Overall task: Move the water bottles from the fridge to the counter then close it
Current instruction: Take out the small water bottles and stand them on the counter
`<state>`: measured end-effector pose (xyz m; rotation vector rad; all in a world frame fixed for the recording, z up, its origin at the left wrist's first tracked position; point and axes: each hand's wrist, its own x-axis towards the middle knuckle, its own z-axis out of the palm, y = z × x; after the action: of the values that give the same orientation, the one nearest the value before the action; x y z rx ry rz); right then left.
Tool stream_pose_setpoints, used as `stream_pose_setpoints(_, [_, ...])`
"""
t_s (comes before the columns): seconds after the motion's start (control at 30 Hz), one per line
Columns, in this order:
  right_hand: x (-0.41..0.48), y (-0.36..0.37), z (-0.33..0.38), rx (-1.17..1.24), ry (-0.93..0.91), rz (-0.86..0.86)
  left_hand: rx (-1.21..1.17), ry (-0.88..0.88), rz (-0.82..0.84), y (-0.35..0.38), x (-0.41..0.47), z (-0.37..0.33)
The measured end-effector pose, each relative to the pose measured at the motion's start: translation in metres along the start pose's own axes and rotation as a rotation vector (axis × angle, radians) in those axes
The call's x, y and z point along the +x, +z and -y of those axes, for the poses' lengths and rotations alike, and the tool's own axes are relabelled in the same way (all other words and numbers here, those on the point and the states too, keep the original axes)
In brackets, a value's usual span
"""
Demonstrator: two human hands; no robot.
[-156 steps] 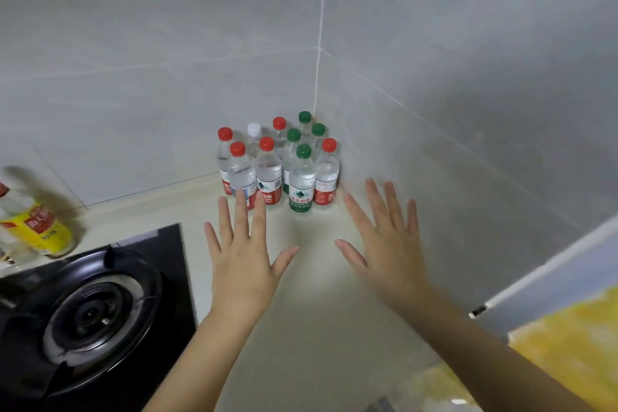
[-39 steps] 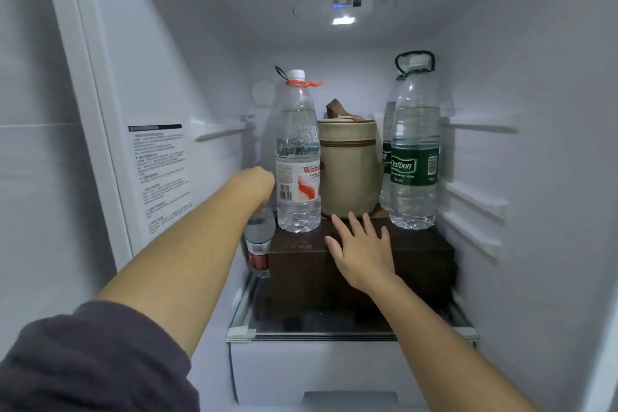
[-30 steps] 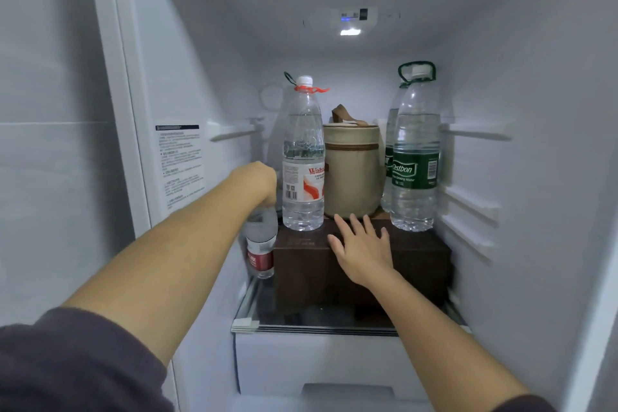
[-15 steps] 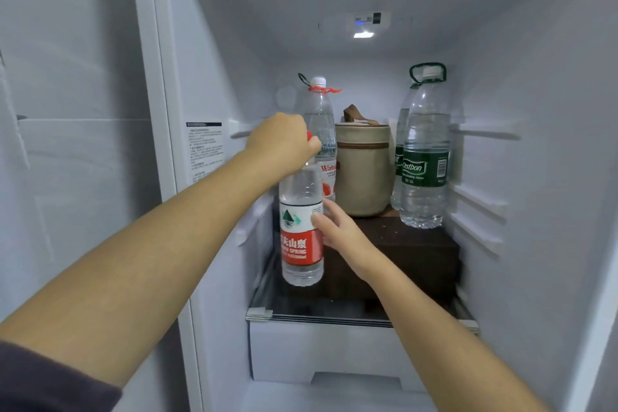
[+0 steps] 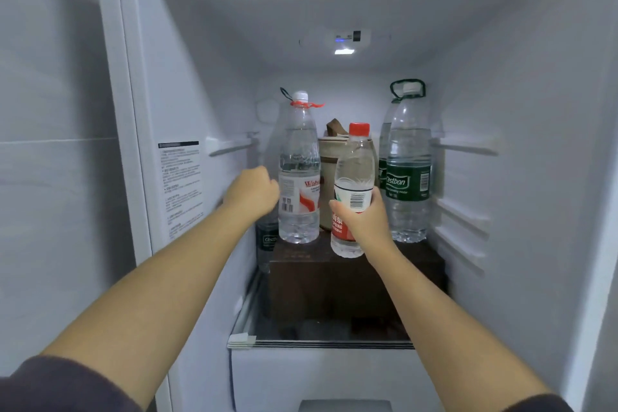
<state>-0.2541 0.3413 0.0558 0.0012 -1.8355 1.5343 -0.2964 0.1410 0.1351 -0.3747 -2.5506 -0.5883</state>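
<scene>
Water bottle with a red cap and red-and-white label (image 5: pixel 353 170), small and upright, held in the air inside the open fridge (image 5: pixel 535 144). The right hand (image 5: pixel 363 217) is wrapped around its middle, thumb to the left and fingers hidden behind. The bottle hangs in front of a dark brown box (image 5: pixel 334 278) that sits on the glass shelf (image 5: pixel 317 343).

The left hand (image 5: pixel 252 192) reaches in along the left wall, fingers curled. It is directly above a small green-labelled bottle (image 5: pixel 267 244) that stands beside the box. Whether it grips that bottle's top cannot be told, as the hand hides it.

On top of the box stand a tall clear bottle with a red neck ring (image 5: pixel 298 177), a beige round case (image 5: pixel 326 160) behind the held bottle, and a tall green-labelled Cestbon bottle (image 5: pixel 408 170) (another like it is just behind). A printed sticker (image 5: pixel 180 184) is on the left wall, and a small ceiling light (image 5: pixel 344 51) is lit.
</scene>
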Motion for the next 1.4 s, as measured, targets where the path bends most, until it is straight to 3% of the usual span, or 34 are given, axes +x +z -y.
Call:
stream_pose_setpoints(0.3, [0.024,0.002,-0.037,-0.043,0.058,-0.024,0.313,0.151,0.111,0.049,0.042,0.025])
stream_pose_setpoints(0.63, [0.021,0.001,-0.058,-0.094,0.023,-0.029,0.29,0.05,0.323,0.072,0.1,0.026])
stream_pose_setpoints(0.87, [0.022,0.0,-0.062,-0.086,0.008,-0.024,0.294,-0.012,0.337,0.091,0.113,0.032])
stream_pose_setpoints(1.13, [0.022,0.0,-0.062,-0.068,0.011,-0.006,0.455,0.044,0.414,0.072,0.104,0.019])
stream_pose_setpoints(1.27, [0.023,0.0,-0.062,-0.059,0.013,-0.003,0.354,-0.006,0.393,0.055,0.088,0.014])
stream_pose_setpoints(1.4, [0.024,0.001,-0.062,-0.061,0.018,-0.013,0.506,0.026,0.435,0.04,0.067,0.01])
